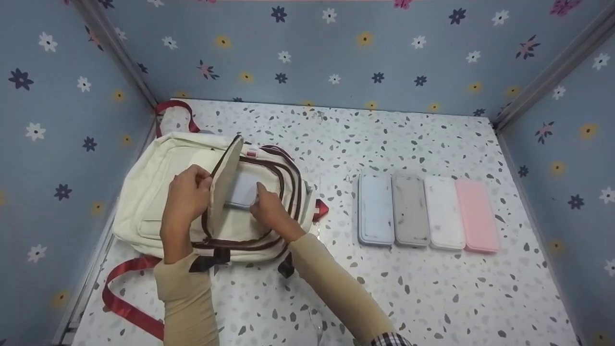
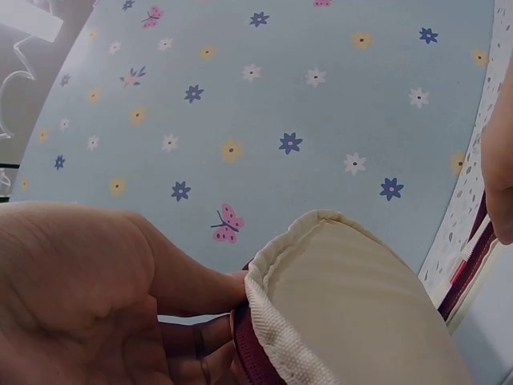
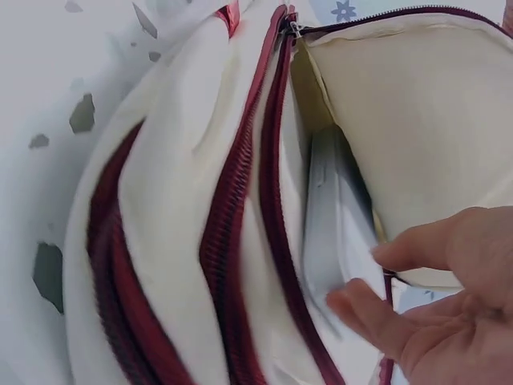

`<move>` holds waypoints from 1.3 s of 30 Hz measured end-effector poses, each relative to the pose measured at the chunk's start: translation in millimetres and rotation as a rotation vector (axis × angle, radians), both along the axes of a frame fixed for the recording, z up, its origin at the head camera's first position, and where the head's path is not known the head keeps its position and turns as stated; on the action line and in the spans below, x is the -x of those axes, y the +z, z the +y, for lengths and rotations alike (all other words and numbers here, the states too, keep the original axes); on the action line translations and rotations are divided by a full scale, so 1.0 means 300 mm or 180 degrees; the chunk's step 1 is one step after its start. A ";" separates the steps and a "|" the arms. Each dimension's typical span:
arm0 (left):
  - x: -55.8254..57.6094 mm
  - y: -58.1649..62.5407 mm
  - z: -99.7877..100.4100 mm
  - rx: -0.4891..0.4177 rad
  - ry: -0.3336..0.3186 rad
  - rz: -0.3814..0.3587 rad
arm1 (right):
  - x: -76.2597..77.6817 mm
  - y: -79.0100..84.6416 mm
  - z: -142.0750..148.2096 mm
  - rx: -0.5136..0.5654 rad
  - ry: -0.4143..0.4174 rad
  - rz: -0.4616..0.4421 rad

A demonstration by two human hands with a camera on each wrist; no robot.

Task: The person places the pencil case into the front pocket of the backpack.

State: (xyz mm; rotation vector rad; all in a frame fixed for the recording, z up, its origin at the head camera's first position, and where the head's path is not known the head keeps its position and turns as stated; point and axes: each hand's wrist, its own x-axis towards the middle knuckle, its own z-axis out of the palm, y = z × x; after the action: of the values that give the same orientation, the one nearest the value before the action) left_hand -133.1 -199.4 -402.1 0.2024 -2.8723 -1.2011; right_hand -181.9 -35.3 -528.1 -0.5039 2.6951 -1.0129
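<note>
A cream backpack (image 1: pixel 158 192) with dark red zips lies on the table, its pocket flap (image 1: pixel 225 187) raised. My left hand (image 1: pixel 188 197) pinches the flap's zipped edge between thumb and fingers; the left wrist view shows the flap (image 2: pixel 353 297) close up. Inside the opened pocket sits a pale bluish-white case (image 1: pixel 242 190), partly hidden by the flap. My right hand (image 1: pixel 271 209) is at the case's near end. In the right wrist view its thumb and fingers are parted, and the fingertips (image 3: pixel 345 298) are at the edge of the case (image 3: pixel 325 233).
Right of the backpack, a light blue case (image 1: pixel 375 209), a grey case (image 1: pixel 411 209), a white case (image 1: pixel 444 211) and a pink case (image 1: pixel 477 215) lie side by side. A red strap (image 1: pixel 125 307) trails at the left front. Flower-patterned walls (image 1: pixel 307 53) bound the speckled table (image 1: pixel 432 298).
</note>
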 end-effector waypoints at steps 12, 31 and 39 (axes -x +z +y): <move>0.009 -0.004 0.015 -0.0027 -0.0036 -0.0023 | 0.016 -0.072 -0.030 0.1685 -0.0347 -0.1166; -0.011 -0.003 -0.012 0.0039 0.0007 -0.0121 | -0.021 -0.004 0.019 0.1395 -0.0112 -0.0549; -0.008 0.000 -0.011 0.0059 0.0033 -0.0159 | -0.060 0.050 0.076 0.1732 -0.0061 -0.0354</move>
State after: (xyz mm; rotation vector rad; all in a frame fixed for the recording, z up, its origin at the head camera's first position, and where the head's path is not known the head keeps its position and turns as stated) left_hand -130.9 -202.8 -402.1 0.2500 -2.9200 -1.1840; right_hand -163.8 -12.5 -513.1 -0.4907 2.3111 -1.7316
